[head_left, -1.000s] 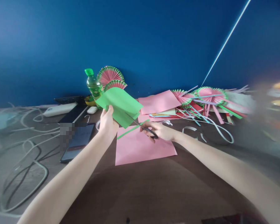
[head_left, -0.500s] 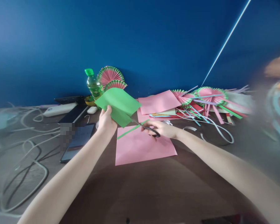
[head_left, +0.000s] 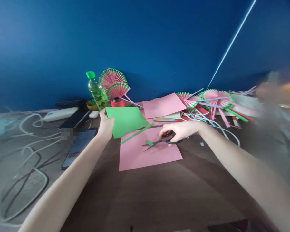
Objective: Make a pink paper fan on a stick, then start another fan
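Note:
My left hand [head_left: 105, 125] pinches the left edge of a green paper sheet [head_left: 126, 120], which lies low and nearly flat over the table. My right hand [head_left: 180, 130] grips black scissors [head_left: 162, 141] by the handles, their blades open and resting on a pink sheet [head_left: 147, 151] in front of me. A thin green strip [head_left: 136, 134] lies across the top of that pink sheet, and a small green scrap [head_left: 149, 142] sits by the blades.
A green bottle [head_left: 95, 89], pink-and-green paper fans [head_left: 112, 78] and a red spool [head_left: 117, 102] stand at the blue wall. More pink paper [head_left: 163, 105], fans and coloured strips [head_left: 215, 100] pile up at right. A phone [head_left: 78, 146], cables [head_left: 26, 151] and a white power strip [head_left: 60, 113] lie at left.
The green sheet has come down from raised to nearly flat. My right hand has pulled the scissors out of the sheet and lowered them onto the pink paper; the cut strip lies free.

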A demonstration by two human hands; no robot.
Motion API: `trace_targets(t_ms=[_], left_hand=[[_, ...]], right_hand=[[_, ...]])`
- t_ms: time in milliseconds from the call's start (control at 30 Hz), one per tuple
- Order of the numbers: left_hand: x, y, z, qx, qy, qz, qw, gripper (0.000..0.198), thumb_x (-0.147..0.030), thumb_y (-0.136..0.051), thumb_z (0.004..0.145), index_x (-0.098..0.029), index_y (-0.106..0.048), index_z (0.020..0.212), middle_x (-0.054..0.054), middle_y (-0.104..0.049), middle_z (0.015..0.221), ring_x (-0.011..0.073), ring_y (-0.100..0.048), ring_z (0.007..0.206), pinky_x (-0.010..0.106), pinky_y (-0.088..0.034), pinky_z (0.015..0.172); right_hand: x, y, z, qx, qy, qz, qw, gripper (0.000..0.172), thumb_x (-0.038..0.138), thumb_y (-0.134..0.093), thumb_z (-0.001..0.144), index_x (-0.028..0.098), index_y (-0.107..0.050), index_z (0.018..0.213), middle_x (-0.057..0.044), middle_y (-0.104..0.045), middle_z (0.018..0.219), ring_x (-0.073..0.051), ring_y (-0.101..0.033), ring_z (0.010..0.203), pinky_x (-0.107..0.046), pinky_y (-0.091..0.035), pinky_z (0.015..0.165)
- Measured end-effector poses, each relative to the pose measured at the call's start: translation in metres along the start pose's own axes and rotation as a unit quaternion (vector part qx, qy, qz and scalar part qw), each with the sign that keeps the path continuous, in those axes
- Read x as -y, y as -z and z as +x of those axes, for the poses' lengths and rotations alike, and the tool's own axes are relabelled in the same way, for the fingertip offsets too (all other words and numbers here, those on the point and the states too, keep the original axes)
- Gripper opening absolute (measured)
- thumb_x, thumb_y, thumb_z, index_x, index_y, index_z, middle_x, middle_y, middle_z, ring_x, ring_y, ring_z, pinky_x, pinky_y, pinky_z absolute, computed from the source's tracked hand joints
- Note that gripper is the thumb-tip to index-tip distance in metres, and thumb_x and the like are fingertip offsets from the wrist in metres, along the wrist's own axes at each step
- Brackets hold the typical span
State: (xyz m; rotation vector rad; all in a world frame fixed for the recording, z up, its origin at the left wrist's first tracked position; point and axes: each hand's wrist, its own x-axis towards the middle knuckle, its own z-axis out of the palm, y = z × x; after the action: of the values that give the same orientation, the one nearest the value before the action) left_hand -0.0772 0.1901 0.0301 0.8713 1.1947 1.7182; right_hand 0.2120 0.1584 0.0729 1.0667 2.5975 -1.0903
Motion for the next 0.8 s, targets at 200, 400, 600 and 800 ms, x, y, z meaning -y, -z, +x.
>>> trace_targets(t_ms=[200, 400, 600, 800], left_hand=[[-0.016, -0.008, -0.018, 0.085, -0.288, 0.312, 0.901, 0.039, 0.001, -0.052, 0.062, -0.022, -0.063, 0.092, 0.007, -0.06, 0.107, 0.0231, -0.047, 0.113, 0.039, -0.027, 0.104], [0.0, -0.02, -0.038, 0.401, -0.234, 0.386, 0.797, 0.021, -0.016, -0.067, 0.062, -0.028, -0.069, 0.079, 0.003, -0.069, 0.084, 0.0217, -0.06, 0.085, 0.033, -0.042, 0.088], [0.022, -0.008, -0.024, 0.371, -0.196, 0.374, 0.827, 0.027, -0.014, -0.072, 0.058, -0.028, -0.07, 0.081, 0.003, -0.07, 0.091, 0.0212, -0.06, 0.096, 0.031, -0.037, 0.095], [0.018, -0.004, -0.017, 0.356, -0.187, 0.416, 0.816, 0.039, -0.021, -0.077, 0.05, -0.026, -0.069, 0.089, 0.004, -0.068, 0.097, 0.0274, -0.058, 0.1, 0.037, -0.036, 0.096]], right_hand=[[0.0, 0.001, -0.003, -0.004, -0.03, -0.009, 1.0, 0.043, 0.025, -0.063, 0.063, 0.024, -0.062, 0.106, -0.005, -0.059, 0.113, -0.022, -0.056, 0.098, -0.027, -0.045, 0.074], [-0.004, 0.002, -0.002, 0.017, -0.058, 0.0, 0.998, 0.047, 0.03, -0.07, 0.058, 0.022, -0.063, 0.104, -0.005, -0.062, 0.107, -0.022, -0.058, 0.094, -0.026, -0.045, 0.073], [-0.012, 0.008, -0.007, 0.052, -0.054, 0.029, 0.997, 0.048, 0.032, -0.07, 0.059, 0.019, -0.064, 0.106, -0.006, -0.063, 0.105, -0.021, -0.057, 0.096, -0.026, -0.045, 0.078], [-0.013, 0.013, -0.014, 0.057, -0.058, 0.054, 0.995, 0.044, 0.027, -0.068, 0.062, 0.023, -0.066, 0.106, -0.003, -0.064, 0.107, -0.019, -0.057, 0.097, -0.023, -0.045, 0.077]])
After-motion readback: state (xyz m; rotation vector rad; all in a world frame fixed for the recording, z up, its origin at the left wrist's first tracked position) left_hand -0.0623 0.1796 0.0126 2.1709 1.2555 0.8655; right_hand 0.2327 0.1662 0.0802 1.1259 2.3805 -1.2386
